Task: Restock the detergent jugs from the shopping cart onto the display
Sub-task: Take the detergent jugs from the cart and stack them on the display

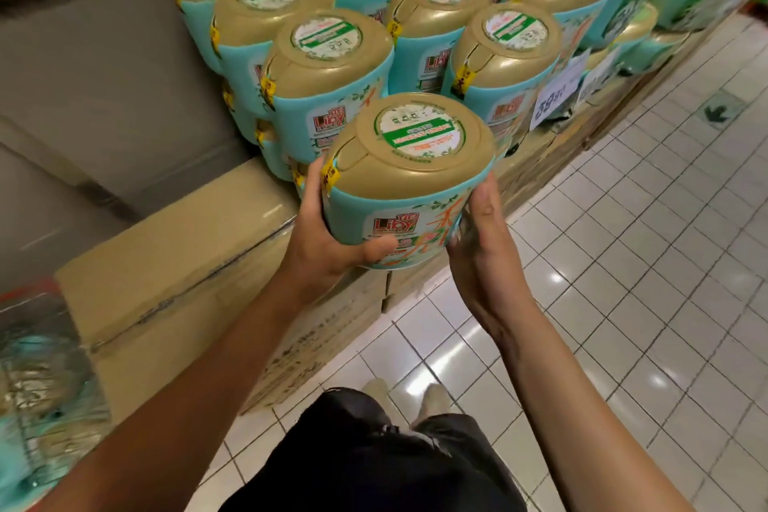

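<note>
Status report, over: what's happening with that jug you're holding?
Left hand, right hand both hold teal plastic detergent jug with gold lid. Held before stacked display jugs. Path looks open.

Arms extended. Left hand (328,229) grips jug (407,179) left side, thumb across front; right hand (482,249) cups right side.

Both hands (328,237) (478,245) grip a jug (405,179) before the display (415,21).
</note>
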The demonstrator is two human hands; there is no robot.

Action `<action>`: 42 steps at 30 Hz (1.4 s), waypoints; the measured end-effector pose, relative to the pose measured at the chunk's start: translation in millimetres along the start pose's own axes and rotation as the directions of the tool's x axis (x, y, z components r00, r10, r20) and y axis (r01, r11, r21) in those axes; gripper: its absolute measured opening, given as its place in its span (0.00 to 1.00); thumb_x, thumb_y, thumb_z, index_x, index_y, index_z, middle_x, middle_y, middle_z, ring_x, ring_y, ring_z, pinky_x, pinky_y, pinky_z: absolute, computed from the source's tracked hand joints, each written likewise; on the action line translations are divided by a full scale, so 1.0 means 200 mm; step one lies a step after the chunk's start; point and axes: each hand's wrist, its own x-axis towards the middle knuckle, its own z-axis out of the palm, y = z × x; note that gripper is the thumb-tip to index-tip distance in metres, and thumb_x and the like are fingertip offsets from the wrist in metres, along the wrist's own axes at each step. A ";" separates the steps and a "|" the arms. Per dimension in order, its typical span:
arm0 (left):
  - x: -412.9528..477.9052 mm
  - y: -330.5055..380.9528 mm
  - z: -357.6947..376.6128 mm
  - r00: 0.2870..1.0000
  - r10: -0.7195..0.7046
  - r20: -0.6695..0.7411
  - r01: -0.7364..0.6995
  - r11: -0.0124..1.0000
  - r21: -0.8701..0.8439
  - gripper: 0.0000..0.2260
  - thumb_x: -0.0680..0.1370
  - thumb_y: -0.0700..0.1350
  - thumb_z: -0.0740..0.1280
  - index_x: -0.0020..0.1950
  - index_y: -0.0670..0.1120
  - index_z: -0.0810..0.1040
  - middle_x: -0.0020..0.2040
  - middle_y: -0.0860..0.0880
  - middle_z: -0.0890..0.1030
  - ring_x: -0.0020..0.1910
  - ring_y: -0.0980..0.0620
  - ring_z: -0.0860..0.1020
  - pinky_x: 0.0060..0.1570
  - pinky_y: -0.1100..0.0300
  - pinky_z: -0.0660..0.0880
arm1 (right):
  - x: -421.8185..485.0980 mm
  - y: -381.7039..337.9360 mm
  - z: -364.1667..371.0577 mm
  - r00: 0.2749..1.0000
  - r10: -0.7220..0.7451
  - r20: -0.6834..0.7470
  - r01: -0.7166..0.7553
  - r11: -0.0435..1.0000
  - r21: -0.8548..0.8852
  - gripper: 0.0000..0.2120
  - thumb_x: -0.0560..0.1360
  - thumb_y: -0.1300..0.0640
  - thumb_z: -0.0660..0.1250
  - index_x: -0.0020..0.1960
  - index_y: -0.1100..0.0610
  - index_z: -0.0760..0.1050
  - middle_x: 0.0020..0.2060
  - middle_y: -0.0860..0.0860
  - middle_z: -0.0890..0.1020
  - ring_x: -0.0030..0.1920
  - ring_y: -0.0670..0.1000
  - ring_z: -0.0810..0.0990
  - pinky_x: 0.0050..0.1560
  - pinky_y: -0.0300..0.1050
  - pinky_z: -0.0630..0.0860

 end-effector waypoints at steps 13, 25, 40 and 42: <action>0.14 -0.10 0.04 0.978 -0.021 -0.209 0.047 0.992 0.120 0.49 0.65 0.46 0.87 0.79 0.37 0.64 0.71 0.39 0.79 0.70 0.40 0.78 0.62 0.49 0.81 | 0.26 0.04 -0.14 1.000 -0.005 0.021 0.010 0.961 -0.276 0.34 0.77 0.44 0.75 0.79 0.50 0.66 0.70 0.36 0.77 0.71 0.37 0.75 0.66 0.38 0.78; 0.09 -0.08 0.20 0.882 0.100 -0.460 0.035 0.960 0.276 0.38 0.70 0.40 0.81 0.75 0.53 0.68 0.67 0.53 0.82 0.66 0.50 0.81 0.56 0.58 0.82 | 0.29 0.10 -0.27 0.980 0.050 0.191 0.032 0.916 -0.400 0.25 0.80 0.52 0.73 0.74 0.49 0.69 0.70 0.45 0.76 0.72 0.42 0.74 0.70 0.50 0.78; -0.66 -0.27 0.11 0.650 -0.026 -0.759 0.307 0.923 0.231 0.17 0.81 0.51 0.70 0.69 0.56 0.75 0.66 0.56 0.79 0.64 0.57 0.80 0.57 0.61 0.78 | -0.09 0.54 -0.32 0.854 0.426 0.297 -0.192 0.790 -0.582 0.12 0.81 0.67 0.66 0.61 0.54 0.76 0.52 0.54 0.81 0.53 0.51 0.79 0.57 0.46 0.78; -0.87 -0.30 0.05 0.580 -0.065 -0.812 0.331 0.930 0.162 0.12 0.83 0.46 0.68 0.67 0.54 0.76 0.65 0.53 0.80 0.65 0.50 0.80 0.59 0.54 0.80 | -0.15 0.59 -0.22 0.780 0.503 0.371 -0.185 0.753 -0.632 0.09 0.81 0.67 0.65 0.59 0.56 0.77 0.50 0.55 0.81 0.51 0.53 0.79 0.59 0.55 0.79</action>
